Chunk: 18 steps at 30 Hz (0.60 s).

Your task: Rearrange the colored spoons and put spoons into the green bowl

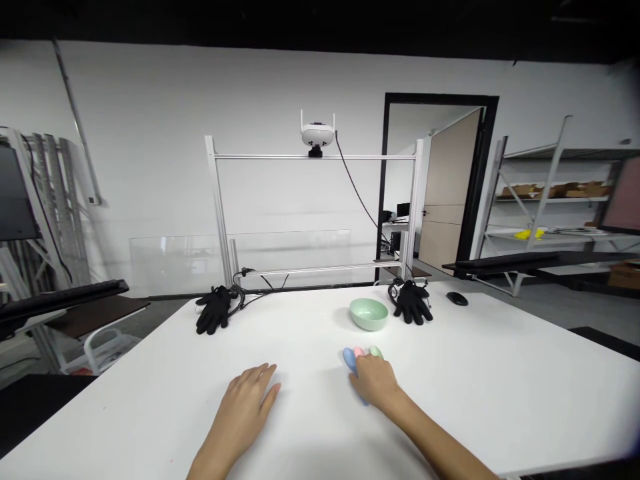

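Note:
My left hand (243, 410) lies on the white table (300, 427), its fingers stretched out and nothing held. Three spoons lie side by side near the middle: a blue spoon (349, 360), a pink spoon (359, 351) and a green spoon (376, 351). Over them is my right hand (375, 381), its fingers curled downward and its thumb to the left, beside the blue spoon. The spoons' handles are mostly covered by it, and which one the fingers grip, if any, is hidden. Just beyond the spoons stands a light green bowl (369, 315).
Black gloves (214, 310) with cables lie at the back left, and another black glove (413, 303) lies right of the bowl. A black mouse (457, 299) sits farther right. Behind the table's far edge rises a metal frame (265, 157) carrying a white device (318, 135).

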Motion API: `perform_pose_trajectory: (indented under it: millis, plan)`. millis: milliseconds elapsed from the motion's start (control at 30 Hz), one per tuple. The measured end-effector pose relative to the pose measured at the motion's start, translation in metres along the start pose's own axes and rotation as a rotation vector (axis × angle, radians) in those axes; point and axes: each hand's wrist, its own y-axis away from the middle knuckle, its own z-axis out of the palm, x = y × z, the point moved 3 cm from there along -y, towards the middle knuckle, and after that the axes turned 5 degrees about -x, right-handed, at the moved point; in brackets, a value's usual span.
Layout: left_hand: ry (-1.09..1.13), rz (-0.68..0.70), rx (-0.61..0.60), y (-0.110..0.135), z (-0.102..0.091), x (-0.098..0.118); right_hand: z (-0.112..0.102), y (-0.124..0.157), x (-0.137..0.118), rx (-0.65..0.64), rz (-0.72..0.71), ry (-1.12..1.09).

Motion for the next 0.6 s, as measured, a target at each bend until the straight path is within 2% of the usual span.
perform_pose_trajectory:
  millis: [333, 500, 600]
  plan:
    - [0.022, -0.006, -0.001, 0.001, -0.001, 0.001, 0.001, -0.003, -0.001, -0.025, 0.033, -0.037]
    - [0.02, 0.001, 0.01, 0.0, -0.002, 0.0, -0.014, 0.002, 0.003, -0.047, 0.039, -0.122]
    - [0.015, 0.006, 0.011, -0.002, -0.002, 0.0, -0.025, 0.003, 0.016, -0.031, 0.042, -0.151]
